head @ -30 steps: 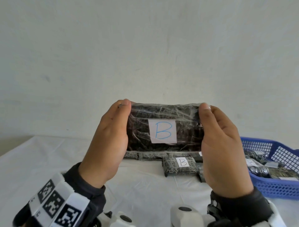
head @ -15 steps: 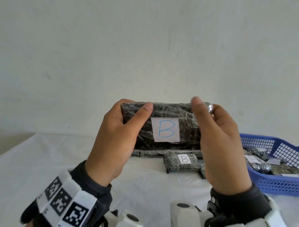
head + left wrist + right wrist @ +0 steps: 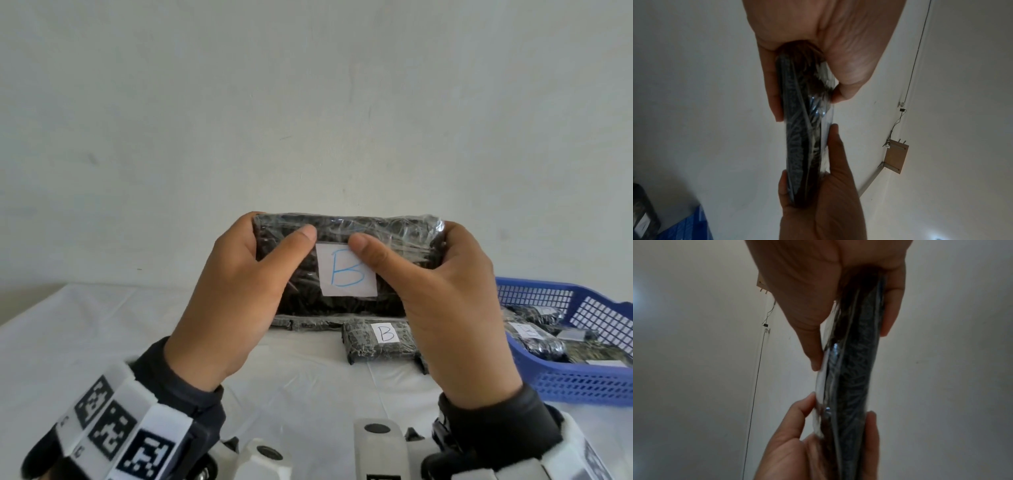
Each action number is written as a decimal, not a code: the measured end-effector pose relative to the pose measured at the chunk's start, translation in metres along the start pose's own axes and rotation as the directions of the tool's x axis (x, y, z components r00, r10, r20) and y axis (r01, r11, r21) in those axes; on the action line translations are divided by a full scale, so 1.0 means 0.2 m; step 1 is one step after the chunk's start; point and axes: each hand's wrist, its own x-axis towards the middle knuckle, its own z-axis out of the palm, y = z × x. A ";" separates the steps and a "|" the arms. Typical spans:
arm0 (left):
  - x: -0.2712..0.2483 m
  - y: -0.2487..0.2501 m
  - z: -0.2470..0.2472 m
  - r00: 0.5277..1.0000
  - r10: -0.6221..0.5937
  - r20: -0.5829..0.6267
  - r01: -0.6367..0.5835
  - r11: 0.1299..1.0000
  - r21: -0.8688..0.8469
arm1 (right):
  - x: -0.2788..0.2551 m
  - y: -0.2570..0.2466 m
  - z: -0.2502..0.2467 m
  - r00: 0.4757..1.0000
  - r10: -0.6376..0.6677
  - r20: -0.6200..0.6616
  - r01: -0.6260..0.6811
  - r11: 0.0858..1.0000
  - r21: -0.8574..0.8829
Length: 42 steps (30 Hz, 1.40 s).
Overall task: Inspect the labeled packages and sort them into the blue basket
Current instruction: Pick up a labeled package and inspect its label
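I hold a flat black package [image 3: 346, 236] wrapped in clear film upright in front of me, above the table. Its white label [image 3: 346, 274] shows a blue letter B. My left hand [image 3: 239, 291] grips its left end, thumb laid across the front. My right hand [image 3: 445, 294] grips the right end, thumb reaching the label's top corner. The wrist views show the package [image 3: 803, 129] edge-on [image 3: 855, 369], pinched between thumbs and fingers. The blue basket [image 3: 582, 383] stands at the right on the table, with several wrapped packages inside.
On the white tablecloth [image 3: 102, 335] behind my hands lies a smaller black package [image 3: 376, 342] labelled B, with a thin dark package [image 3: 308, 323] to its left. A plain wall rises behind the table. The basket's near wall is low.
Both thumbs have slid from the package's ends inward across its front, the right one now touching the label. The package stays raised at about the same height.
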 end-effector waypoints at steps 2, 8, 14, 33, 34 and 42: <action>0.01 -0.01 -0.01 0.999 -0.036 0.017 0.036 0.999 -0.039 | 0.01 0.01 -0.01 0.998 0.037 0.045 -0.037 0.999 0.015; 0.03 -0.03 -0.03 0.998 0.004 0.067 0.004 0.993 -0.121 | 0.04 -0.01 -0.08 0.988 0.145 0.052 -0.154 0.954 0.258; 0.01 -0.05 0.01 0.989 0.139 -0.058 -0.141 0.989 -0.043 | 0.04 0.01 -0.05 0.998 0.066 0.015 -0.067 0.944 0.322; 0.00 -0.04 0.02 0.997 0.043 0.065 -0.036 0.993 -0.113 | -0.01 0.01 0.04 0.977 -0.166 -0.135 0.127 0.957 -0.260; 0.00 -0.03 0.02 0.996 0.051 0.069 -0.044 0.993 -0.108 | -0.02 0.00 0.04 0.976 -0.170 -0.135 0.134 0.961 -0.241; 0.00 -0.02 0.01 0.994 0.095 0.052 -0.088 0.988 -0.130 | 0.00 0.03 0.03 0.976 -0.209 -0.055 0.193 0.958 -0.211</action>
